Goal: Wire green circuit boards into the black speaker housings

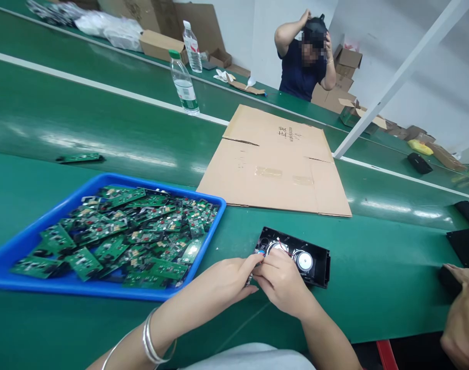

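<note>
Our fingertips (257, 263) meet, pinching something small we cannot make out at the near left end of the black speaker housing (296, 257), left hand (226, 282) and right hand (282, 282) touching. The housing lies open on the green table (373, 267), two round speakers inside. Just left, a blue tray (34, 241) is heaped with circuit boards (126, 231). Beyond lies flat cardboard (275, 162); another person's hand (463, 303) rests at far right.

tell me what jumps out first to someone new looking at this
The blue tray heaped with green circuit boards at the left stands out most. Just right of it, the left hand and right hand meet at a black speaker housing on the green bench. Beyond lies flattened cardboard.
</note>
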`<state>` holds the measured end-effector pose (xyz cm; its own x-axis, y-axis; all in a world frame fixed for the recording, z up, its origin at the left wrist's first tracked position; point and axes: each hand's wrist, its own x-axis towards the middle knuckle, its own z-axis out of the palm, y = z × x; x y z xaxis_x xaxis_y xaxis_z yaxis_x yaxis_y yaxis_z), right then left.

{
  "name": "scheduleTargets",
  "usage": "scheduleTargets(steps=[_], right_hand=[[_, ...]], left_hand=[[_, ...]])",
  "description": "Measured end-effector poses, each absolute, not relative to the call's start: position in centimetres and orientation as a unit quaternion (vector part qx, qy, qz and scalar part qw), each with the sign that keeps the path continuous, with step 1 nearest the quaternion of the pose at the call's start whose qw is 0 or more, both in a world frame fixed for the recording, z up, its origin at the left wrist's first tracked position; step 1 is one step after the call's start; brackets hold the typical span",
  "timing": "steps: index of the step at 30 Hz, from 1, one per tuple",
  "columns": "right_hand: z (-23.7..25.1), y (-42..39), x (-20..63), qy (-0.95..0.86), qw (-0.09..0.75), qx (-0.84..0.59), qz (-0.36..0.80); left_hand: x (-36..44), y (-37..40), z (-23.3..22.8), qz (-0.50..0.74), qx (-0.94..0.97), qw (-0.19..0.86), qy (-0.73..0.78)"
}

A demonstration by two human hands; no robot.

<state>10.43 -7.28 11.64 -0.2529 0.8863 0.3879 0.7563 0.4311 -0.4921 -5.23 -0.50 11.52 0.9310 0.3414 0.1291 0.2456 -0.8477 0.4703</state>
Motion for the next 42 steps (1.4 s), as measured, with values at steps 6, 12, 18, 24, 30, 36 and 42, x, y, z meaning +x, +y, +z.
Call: scheduleTargets(steps=[6,12,18,24,30,36,42], right_hand=[[11.5,-7.5,10.1,-0.759,0.328,-0.549,0.124],[11.8,-8.6,14.3,-0.635,0.298,-0.685,0.197],[10.1,-10.9,17.7,-0.637,0.16,-0.718,0.23],[9.5,-11.3,16.9,-0.667,0.254,-0.661,0.231],[8.4,-10.8,16.2,-0.629,0.389,-0.64,0.211],[8.1,-10.8,15.7,-0.641,0.376,-0.639,0.2],[8.1,-10.5,15.4,-0.634,0.385,-0.644,0.187]], left_hand=[[-4.9,-0.2,12.2,0.055,0.899,0.375,0.22],[-4.9,0.5,12.7,-0.01,0.77,0.532,0.352],[-4.6,-0.2,11.4,-0.034,0.631,0.717,0.296],[-2.6,-1.6,10.2,0.015,0.591,0.752,0.293],[-0.9,-2.2,10.1,0.075,0.625,0.695,0.349],[-0.1,-2.1,9.8,0.1,0.667,0.647,0.355],[0.3,-1.8,10.2,0.085,0.677,0.636,0.361]])
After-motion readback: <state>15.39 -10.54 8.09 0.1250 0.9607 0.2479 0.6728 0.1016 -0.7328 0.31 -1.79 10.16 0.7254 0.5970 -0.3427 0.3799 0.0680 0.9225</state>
